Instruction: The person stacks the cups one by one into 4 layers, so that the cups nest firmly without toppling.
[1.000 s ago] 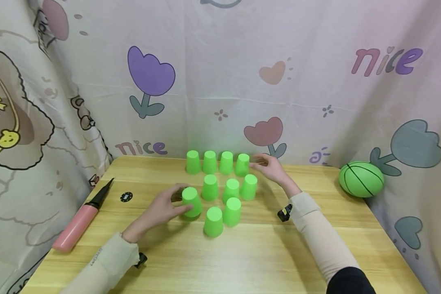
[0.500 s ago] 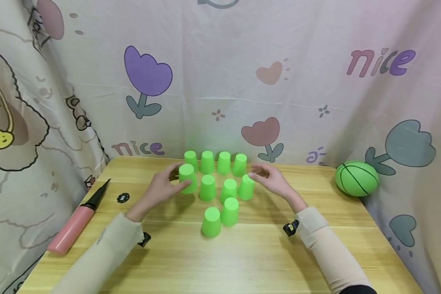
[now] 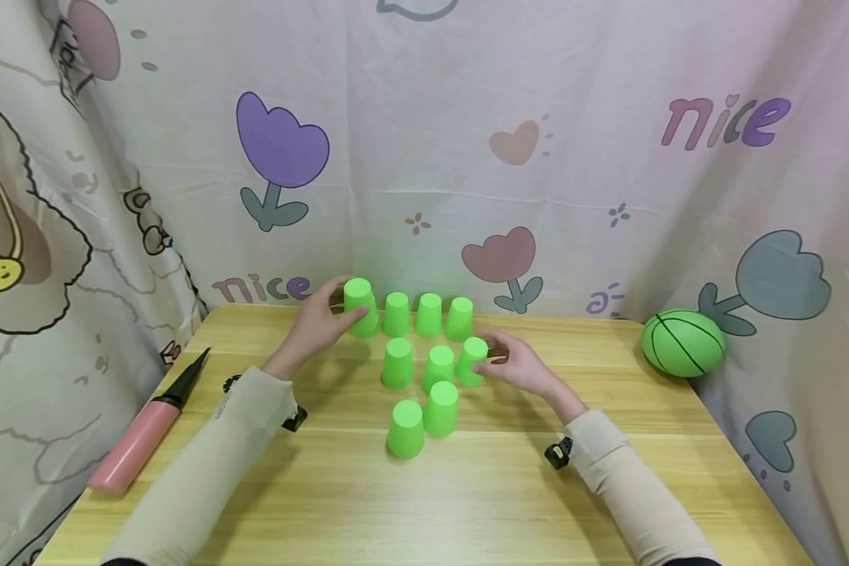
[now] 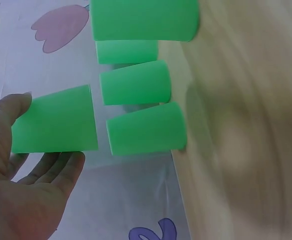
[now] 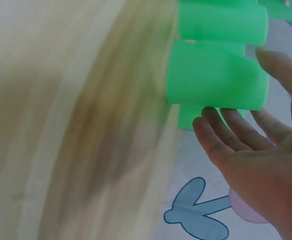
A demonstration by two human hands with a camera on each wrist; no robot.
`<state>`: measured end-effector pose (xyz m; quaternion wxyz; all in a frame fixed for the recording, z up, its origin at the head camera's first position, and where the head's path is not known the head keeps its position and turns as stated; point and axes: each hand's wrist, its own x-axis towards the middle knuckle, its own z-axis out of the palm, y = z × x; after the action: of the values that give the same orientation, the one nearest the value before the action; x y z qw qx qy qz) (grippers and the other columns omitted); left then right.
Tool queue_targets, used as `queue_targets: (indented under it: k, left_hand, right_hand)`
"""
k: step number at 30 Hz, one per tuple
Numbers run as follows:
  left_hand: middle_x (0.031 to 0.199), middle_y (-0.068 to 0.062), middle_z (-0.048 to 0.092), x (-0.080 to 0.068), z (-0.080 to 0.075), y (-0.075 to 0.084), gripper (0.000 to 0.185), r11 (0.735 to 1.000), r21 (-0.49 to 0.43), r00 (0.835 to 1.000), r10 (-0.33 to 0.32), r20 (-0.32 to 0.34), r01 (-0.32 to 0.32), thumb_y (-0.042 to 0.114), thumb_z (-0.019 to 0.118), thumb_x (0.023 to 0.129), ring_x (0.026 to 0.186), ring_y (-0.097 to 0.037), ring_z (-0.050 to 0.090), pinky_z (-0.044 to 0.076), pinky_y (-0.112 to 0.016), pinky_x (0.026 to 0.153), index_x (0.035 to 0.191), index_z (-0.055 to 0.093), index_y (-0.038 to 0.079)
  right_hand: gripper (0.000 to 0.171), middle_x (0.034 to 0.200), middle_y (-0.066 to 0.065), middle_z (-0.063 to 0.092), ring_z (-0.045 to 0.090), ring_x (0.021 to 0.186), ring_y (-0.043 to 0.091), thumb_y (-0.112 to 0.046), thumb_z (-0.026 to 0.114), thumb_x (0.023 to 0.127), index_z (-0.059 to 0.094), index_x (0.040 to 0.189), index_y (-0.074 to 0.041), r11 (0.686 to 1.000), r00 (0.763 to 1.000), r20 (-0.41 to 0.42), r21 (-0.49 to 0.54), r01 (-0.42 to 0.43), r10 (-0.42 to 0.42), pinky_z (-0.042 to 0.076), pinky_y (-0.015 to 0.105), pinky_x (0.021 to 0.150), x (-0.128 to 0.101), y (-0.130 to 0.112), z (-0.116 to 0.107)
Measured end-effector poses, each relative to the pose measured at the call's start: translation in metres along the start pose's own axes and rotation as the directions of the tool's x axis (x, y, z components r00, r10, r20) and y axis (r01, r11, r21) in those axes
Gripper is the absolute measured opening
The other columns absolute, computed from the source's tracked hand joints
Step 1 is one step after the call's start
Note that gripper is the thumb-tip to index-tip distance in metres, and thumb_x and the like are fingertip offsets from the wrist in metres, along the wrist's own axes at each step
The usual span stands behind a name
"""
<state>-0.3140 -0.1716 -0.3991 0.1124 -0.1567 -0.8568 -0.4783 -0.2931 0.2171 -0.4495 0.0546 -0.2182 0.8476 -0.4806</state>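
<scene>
My left hand (image 3: pixel 317 321) holds an upside-down green plastic cup (image 3: pixel 358 294) between thumb and fingers, at the left end of the back row. In the left wrist view this held cup (image 4: pixel 56 122) hangs just above the narrow end of a standing cup (image 4: pixel 146 130), a thin gap between them. My right hand (image 3: pixel 520 363) reaches around the right cup (image 3: pixel 471 360) of the middle row. In the right wrist view its fingertips meet the underside of that cup (image 5: pixel 215 77) as pictured, while the thumb appears slightly apart from it.
More inverted green cups stand nearby, including a middle-row cup (image 3: pixel 398 363) and a front cup (image 3: pixel 406 429). On the wooden table (image 3: pixel 495 495), a pink pump-like tool (image 3: pixel 137 444) lies left and a green ball (image 3: pixel 682 343) sits back right. A patterned curtain (image 3: pixel 396 118) hangs behind.
My left hand has lifted its cup from the middle row's left side and carried it to the back row. My right hand has come forward from the back row to the middle-row cup.
</scene>
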Motion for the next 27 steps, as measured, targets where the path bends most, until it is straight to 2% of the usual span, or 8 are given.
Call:
queue_targets:
  k: [5, 12, 21, 27]
  left_hand:
    - [0.14, -0.022, 0.064, 0.019, 0.007, 0.005, 0.062, 0.999, -0.027, 1.0, -0.018, 0.001, 0.018, 0.021, 0.077, 0.098, 0.126, -0.04, 0.065, 0.056, -0.053, 0.109, 0.152, 0.05, 0.006]
    - [0.143, -0.023, 0.062, 0.04, 0.016, 0.006, 0.063, 0.998, -0.029, 0.998, -0.064, 0.003, 0.064, 0.021, 0.076, 0.099, 0.127, -0.041, 0.063, 0.054, -0.053, 0.111, 0.153, 0.048, 0.006]
    - [0.147, -0.021, 0.059, 0.054, 0.025, 0.002, 0.066, 0.994, -0.005, 0.994, -0.107, 0.001, 0.107, 0.025, 0.076, 0.099, 0.131, -0.039, 0.059, 0.051, -0.052, 0.114, 0.156, 0.046, 0.007]
    - [0.146, -0.02, 0.06, 0.061, 0.03, 0.0, 0.066, 0.992, -0.022, 0.992, -0.127, 0.004, 0.127, 0.025, 0.076, 0.099, 0.132, -0.038, 0.058, 0.05, -0.052, 0.115, 0.156, 0.046, 0.008]
  right_hand:
    - [0.069, 0.131, 0.02, 0.068, 0.068, 0.121, 0.039, -0.015, 0.081, 0.093, 0.049, 0.151, 0.001, 0.999, 1.0, 0.0, -0.039, -0.025, 0.025, 0.062, 0.042, 0.101, -0.001, 0.005, 0.004]
    - [0.062, 0.132, 0.019, 0.069, 0.068, 0.121, 0.037, -0.012, 0.079, 0.094, 0.052, 0.149, 0.0, 0.997, 0.999, 0.011, -0.07, -0.039, 0.04, 0.061, 0.042, 0.102, -0.002, 0.006, 0.01]
    - [0.06, 0.131, 0.019, 0.069, 0.069, 0.121, 0.035, -0.013, 0.079, 0.095, 0.054, 0.147, 0.0, 0.996, 0.999, -0.004, -0.078, -0.049, 0.049, 0.062, 0.041, 0.101, -0.002, 0.004, 0.012]
    - [0.061, 0.13, 0.019, 0.07, 0.069, 0.12, 0.035, -0.014, 0.079, 0.095, 0.053, 0.148, 0.001, 0.995, 0.998, -0.013, -0.08, -0.063, 0.062, 0.062, 0.04, 0.101, -0.005, 0.002, 0.012]
